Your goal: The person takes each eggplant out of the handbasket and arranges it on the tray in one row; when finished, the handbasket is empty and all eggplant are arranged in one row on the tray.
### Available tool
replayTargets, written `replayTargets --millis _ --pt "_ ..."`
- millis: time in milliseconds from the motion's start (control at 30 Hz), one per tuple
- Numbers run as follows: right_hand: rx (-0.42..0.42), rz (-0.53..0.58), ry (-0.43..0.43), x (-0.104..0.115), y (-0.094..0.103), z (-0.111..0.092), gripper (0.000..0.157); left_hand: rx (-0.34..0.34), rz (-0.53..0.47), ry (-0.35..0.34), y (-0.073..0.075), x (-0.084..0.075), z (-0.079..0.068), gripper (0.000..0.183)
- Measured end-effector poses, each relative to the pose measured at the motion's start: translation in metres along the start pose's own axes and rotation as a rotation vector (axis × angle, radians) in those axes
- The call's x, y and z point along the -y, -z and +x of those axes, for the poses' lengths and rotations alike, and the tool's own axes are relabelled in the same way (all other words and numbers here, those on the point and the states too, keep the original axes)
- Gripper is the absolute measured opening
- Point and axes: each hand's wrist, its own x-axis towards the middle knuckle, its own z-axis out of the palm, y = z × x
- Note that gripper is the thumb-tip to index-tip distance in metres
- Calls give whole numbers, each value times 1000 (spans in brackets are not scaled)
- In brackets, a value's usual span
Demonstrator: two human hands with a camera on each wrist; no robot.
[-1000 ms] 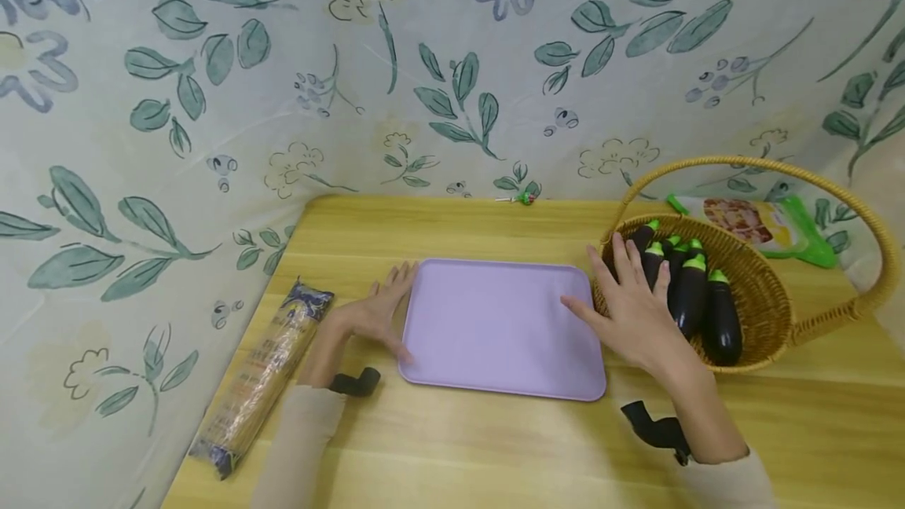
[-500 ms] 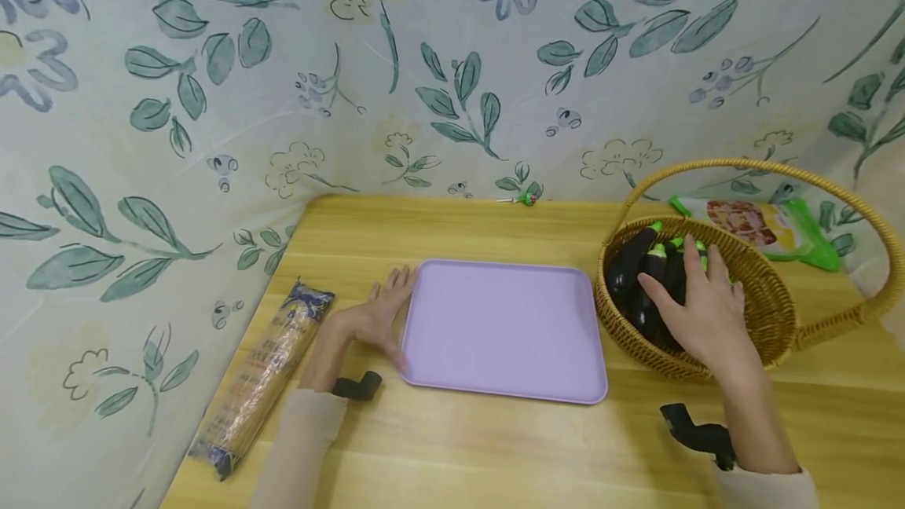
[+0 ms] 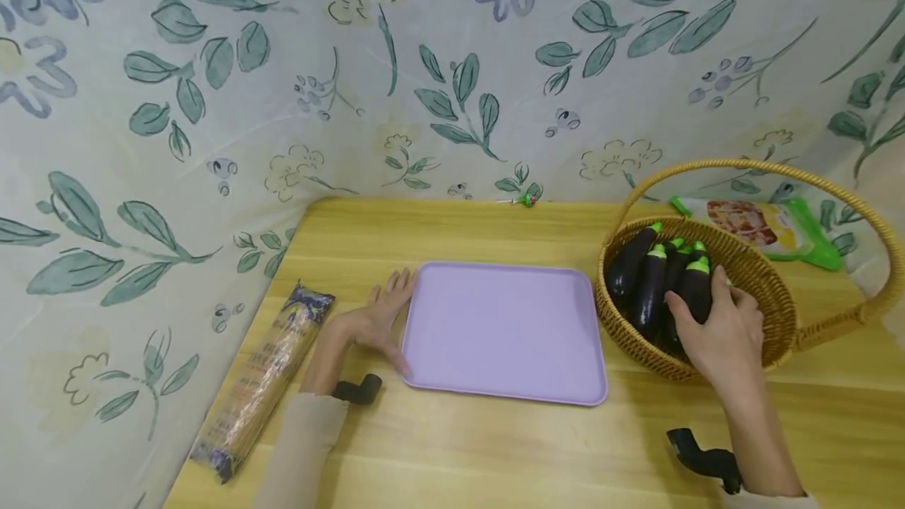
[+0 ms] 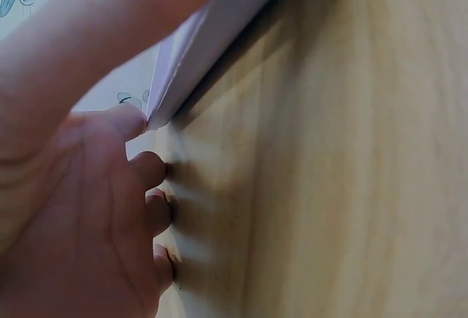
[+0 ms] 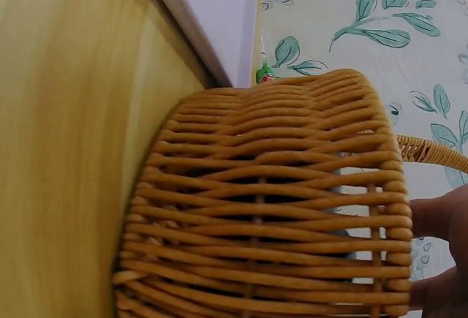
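Note:
My left hand (image 3: 371, 327) lies spread at the left edge of the lilac tray (image 3: 505, 332), thumb and fingertips against its rim. The left wrist view shows that hand's fingertips (image 4: 151, 169) on the tabletop beside the tray's wall (image 4: 212, 47). Inside the wicker basket (image 3: 774, 313), my right hand (image 3: 728, 336) grips an eggplant (image 3: 696, 289), thumb on one side and fingers on the other. Several more eggplants (image 3: 646, 297) lie left of it. From the right wrist, the basket's woven side (image 5: 270, 208) hides the eggplants, and only part of the hand (image 5: 442, 245) shows.
A clear pack of dried noodles (image 3: 261, 383) lies left of my left arm. Behind the basket is a green-edged food packet (image 3: 756, 226). A small green-and-red item (image 3: 526, 199) sits at the table's back edge. The basket's handle (image 3: 763, 165) arches high.
My right hand has moved right from the basket's left rim, over the eggplants, then down and closed round one. The left hand stays nearly still at the tray.

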Motion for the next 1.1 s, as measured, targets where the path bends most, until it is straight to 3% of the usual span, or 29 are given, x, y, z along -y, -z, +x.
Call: replayTargets --millis 267,733,1100 --pt "-61 -8 -38 -1 -8 2 87 -3 4 2 0 1 0 164" --pt "-32 -9 -95 -1 -18 3 73 -9 -7 -3 3 3 -4 163" --pt "-88 61 -124 -6 -14 0 63 -5 30 -7 -2 5 1 163"
